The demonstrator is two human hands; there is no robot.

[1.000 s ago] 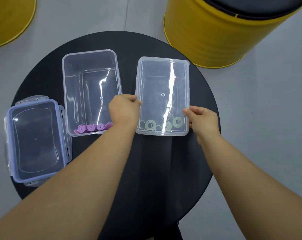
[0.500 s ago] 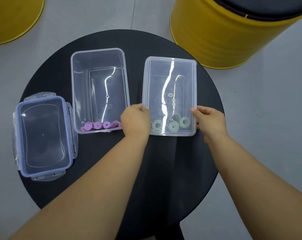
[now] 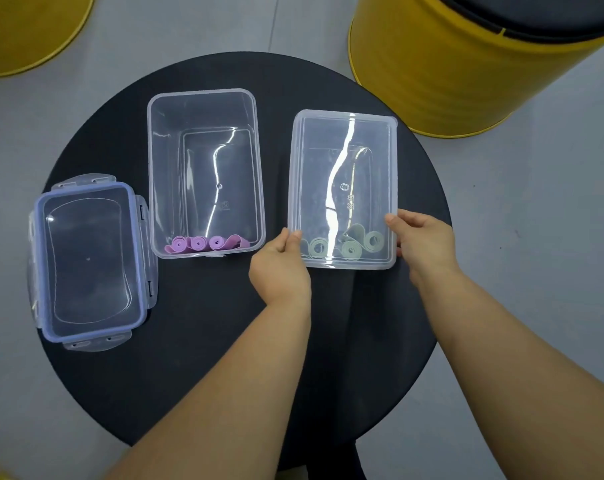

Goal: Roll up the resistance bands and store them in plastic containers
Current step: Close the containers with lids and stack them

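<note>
A clear lidded container lies on the round black table, with rolled green bands inside at its near end. My left hand pinches its near left edge, thumb on the lid. My right hand holds its near right edge, fingers curled on the rim. To the left stands an open clear container with rolled purple bands along its near wall.
A clear lid with a blue rim and snap flaps lies at the table's left. A large yellow drum stands on the floor at the back right. Another yellow drum's edge shows at the top left.
The view has shifted, so everything appears further right. My hands have slid slightly toward the near end of the lidded container and still hold its sides.
</note>
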